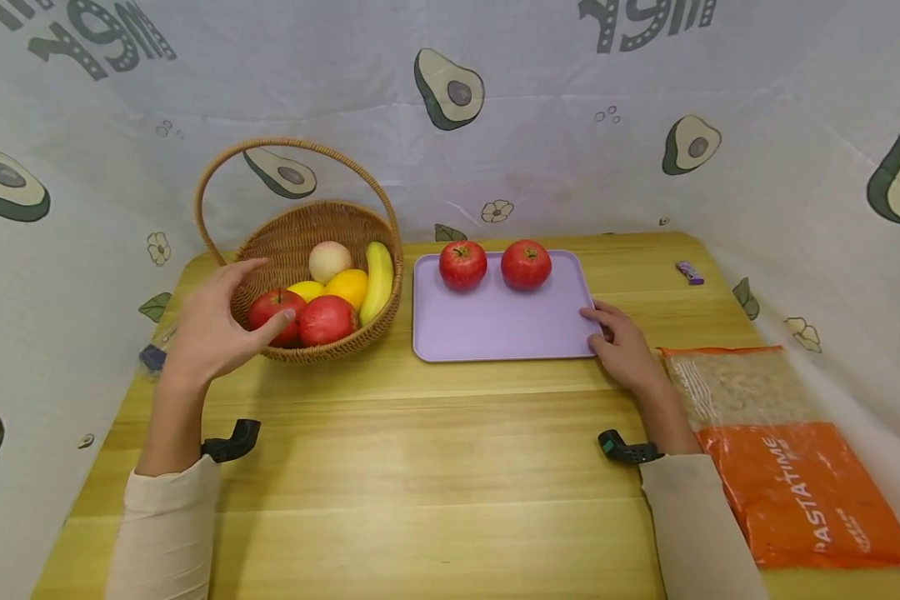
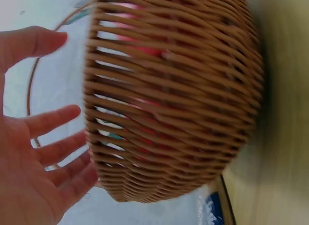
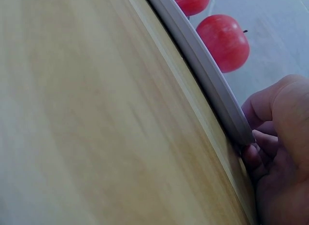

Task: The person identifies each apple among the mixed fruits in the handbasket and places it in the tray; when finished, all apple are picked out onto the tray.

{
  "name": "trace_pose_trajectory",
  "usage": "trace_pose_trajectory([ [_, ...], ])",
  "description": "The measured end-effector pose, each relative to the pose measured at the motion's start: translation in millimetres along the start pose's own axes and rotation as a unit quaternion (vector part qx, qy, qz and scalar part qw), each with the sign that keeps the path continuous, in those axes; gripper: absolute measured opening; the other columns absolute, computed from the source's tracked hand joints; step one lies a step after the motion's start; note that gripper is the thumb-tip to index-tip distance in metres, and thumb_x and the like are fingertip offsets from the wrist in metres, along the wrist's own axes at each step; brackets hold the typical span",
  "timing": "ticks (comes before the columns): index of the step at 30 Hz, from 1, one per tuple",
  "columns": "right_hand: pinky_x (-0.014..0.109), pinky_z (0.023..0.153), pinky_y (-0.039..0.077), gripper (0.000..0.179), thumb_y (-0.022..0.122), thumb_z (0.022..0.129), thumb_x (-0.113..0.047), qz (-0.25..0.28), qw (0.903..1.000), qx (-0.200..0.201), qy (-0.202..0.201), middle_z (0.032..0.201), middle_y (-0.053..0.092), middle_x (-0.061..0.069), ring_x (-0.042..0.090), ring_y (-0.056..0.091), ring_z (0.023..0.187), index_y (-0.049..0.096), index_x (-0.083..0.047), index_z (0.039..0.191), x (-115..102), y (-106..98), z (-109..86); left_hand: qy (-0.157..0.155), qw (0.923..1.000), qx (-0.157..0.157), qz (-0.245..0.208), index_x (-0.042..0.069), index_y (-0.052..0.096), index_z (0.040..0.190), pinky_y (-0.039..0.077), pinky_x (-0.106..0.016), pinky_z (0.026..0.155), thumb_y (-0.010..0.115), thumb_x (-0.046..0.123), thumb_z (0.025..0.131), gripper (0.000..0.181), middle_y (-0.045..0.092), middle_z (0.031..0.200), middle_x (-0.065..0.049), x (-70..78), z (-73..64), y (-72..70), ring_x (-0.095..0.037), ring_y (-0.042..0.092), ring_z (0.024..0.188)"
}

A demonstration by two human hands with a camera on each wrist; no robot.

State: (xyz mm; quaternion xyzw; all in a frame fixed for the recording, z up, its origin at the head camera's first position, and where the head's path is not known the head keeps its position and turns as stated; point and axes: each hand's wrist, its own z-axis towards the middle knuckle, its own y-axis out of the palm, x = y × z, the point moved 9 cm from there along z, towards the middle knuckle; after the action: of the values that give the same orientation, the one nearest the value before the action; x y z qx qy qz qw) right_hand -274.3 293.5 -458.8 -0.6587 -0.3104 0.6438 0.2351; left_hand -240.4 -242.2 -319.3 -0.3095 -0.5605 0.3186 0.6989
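My left hand [image 1: 213,321] is held over the left side of a wicker basket [image 1: 378,333], its thumb and fingers spread wide with nothing between them. Below it in the basket lie a red apple [image 1: 266,310], a pomegranate [image 1: 326,322], a yellow lemon [image 1: 306,290], an orange [image 1: 348,286], a banana [image 1: 378,279] and a pale peach [image 1: 330,260]. With thumb and fingers at its right edge, my right hand [image 1: 626,346] grips a lilac tray [image 1: 495,329]. Two red apples, a left one [image 1: 462,267] and a right one [image 1: 526,265], sit along the tray's back.
An orange pasta bag [image 1: 795,475] lies at the table's right side. Toward the back right is a small purple packet [image 1: 690,272]. A dark blue object [image 1: 152,358] in clear wrapping sits at the left edge. Avocado-print cloth [image 1: 525,167] hangs behind the table.
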Motion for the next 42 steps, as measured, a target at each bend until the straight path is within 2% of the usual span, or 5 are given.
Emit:
trace_pose_trajectory([
  [9, 0.065, 0.116, 0.034, 0.049, 0.046, 0.101, -0.005, 0.004, 1.0, -0.001, 0.004, 0.166, 0.027, 0.025, 0.047, 0.036, 0.144, 0.048, 0.003, 0.15, 0.6, 0.6, 0.0, -0.018, 0.9951, -0.059, 0.077, 0.013, 0.035, 0.16, 0.042, -0.074, 0.102, 0.068, 0.045, 0.091, 0.083, 0.038, 0.16, -0.024, -13.1, 4.3, 12.9, -0.05, 0.038, 0.141],
  [19, 0.064, 0.115, 0.035, 0.05, 0.047, 0.1, -0.002, 0.002, 1.0, 0.003, -0.006, 0.165, 0.029, 0.026, 0.048, 0.036, 0.144, 0.048, 0.005, 0.149, 0.3, 0.7, 1.4, -0.014, 0.9909, -0.094, 0.096, 0.005, 0.035, 0.158, 0.049, -0.072, 0.095, 0.069, 0.033, 0.09, 0.081, 0.036, 0.159, -0.028, -18.6, 9.9, 27.1, -0.052, 0.038, 0.137],
  [33, 0.065, 0.115, 0.034, 0.05, 0.047, 0.099, -0.002, 0.003, 1.0, 0.0, -0.008, 0.165, 0.028, 0.027, 0.049, 0.035, 0.144, 0.048, 0.006, 0.149, -2.1, 1.4, 0.4, -0.029, 0.9695, -0.199, 0.14, 0.0, 0.032, 0.157, 0.046, -0.069, 0.098, 0.07, 0.033, 0.09, 0.084, 0.045, 0.149, -0.034, -18.5, 17.0, 45.8, -0.053, 0.046, 0.128],
  [38, 0.065, 0.116, 0.033, 0.05, 0.047, 0.1, -0.002, 0.003, 1.0, -0.001, -0.002, 0.165, 0.027, 0.027, 0.049, 0.034, 0.145, 0.047, 0.005, 0.15, -2.3, 1.1, 0.2, -0.022, 0.9694, -0.197, 0.144, -0.002, 0.038, 0.154, 0.043, -0.073, 0.102, 0.076, 0.032, 0.088, 0.084, 0.04, 0.15, -0.036, -17.6, 20.5, 46.1, -0.054, 0.042, 0.132],
  [42, 0.065, 0.116, 0.033, 0.051, 0.047, 0.1, -0.002, 0.001, 1.0, -0.002, 0.0, 0.165, 0.027, 0.027, 0.049, 0.034, 0.145, 0.047, 0.005, 0.15, -2.1, 1.0, 0.7, -0.005, 0.9799, -0.153, 0.128, -0.002, 0.046, 0.148, 0.047, -0.071, 0.097, 0.083, 0.028, 0.083, 0.08, 0.047, 0.146, -0.033, -15.9, 23.1, 40.3, -0.054, 0.048, 0.125],
])
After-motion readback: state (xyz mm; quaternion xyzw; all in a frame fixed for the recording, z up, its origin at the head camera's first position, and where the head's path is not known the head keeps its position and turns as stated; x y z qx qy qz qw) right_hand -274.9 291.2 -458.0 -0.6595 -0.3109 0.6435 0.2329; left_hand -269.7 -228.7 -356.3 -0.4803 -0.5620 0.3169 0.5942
